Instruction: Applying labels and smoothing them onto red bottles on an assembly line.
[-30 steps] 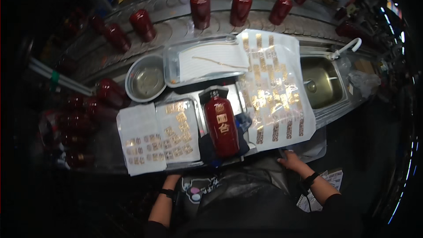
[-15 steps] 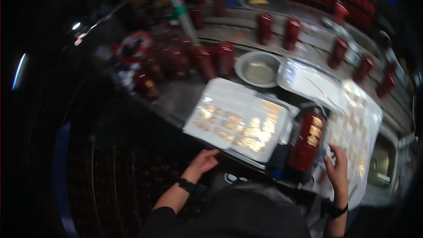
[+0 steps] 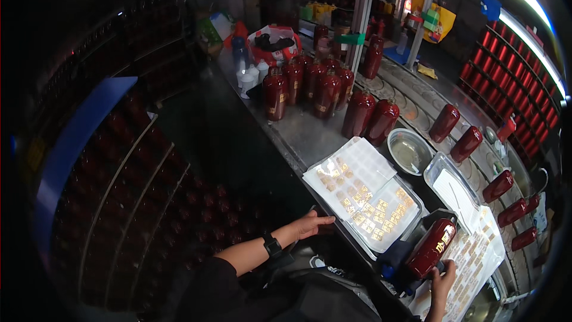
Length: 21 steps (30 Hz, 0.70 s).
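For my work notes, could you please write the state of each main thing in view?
Red bottle with gold characters: lying tilted
Right hand: by that bottle's base, grip unclear
Left hand: open, empty
White sheets: flat, partly covered with gold characters
Grey bowl: upright, uncovered
Clear tray: uncovered
Bottles grouped on the bench: standing upright
Bottles along the conveyor: upright

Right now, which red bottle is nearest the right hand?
The gold-lettered bottle beside the dark cloth, by the right hand; other bottles are farther off.
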### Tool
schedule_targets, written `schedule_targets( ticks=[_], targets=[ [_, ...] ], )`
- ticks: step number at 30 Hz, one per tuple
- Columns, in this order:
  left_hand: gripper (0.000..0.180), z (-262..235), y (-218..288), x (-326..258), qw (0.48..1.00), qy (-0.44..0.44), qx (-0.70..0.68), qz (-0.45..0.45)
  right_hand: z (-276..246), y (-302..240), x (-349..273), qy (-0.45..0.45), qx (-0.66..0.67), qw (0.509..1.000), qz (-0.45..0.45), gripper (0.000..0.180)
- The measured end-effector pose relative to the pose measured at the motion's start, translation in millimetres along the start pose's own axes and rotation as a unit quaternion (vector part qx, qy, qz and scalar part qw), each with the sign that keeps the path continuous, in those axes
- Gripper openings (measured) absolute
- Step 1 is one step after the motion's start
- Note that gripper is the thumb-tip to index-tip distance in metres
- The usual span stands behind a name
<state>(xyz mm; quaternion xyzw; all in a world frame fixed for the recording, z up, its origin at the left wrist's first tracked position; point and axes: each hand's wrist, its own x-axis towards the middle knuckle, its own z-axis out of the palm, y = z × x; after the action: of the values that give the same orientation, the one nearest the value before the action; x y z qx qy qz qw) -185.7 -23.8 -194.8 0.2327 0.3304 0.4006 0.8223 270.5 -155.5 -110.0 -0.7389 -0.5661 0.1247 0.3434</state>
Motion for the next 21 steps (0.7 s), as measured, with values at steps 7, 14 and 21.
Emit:
schedule_targets(
  ticks=[7, 14, 21],
  targets=[
    [0.044, -9.3, -3.5, -4.8, 0.979, 0.099, 0.161, -0.082, -39.9, 6.7, -27.0, 0.138, 0.383, 0.902, 0.141, 0.030],
    [0.034, 40.2, 64.8, -39.7, 0.834, -0.241, 0.451, -0.205, -55.5, 36.8, -28.4, 0.234, 0.507, 0.808, 0.191, 0.020],
    [0.031, 149.2, 72.1, 3.6, 0.839, -0.284, 0.450, -0.120, -41.0, -42.0, -39.6, 0.127, 0.451, 0.842, 0.266, 0.025]
  ],
)
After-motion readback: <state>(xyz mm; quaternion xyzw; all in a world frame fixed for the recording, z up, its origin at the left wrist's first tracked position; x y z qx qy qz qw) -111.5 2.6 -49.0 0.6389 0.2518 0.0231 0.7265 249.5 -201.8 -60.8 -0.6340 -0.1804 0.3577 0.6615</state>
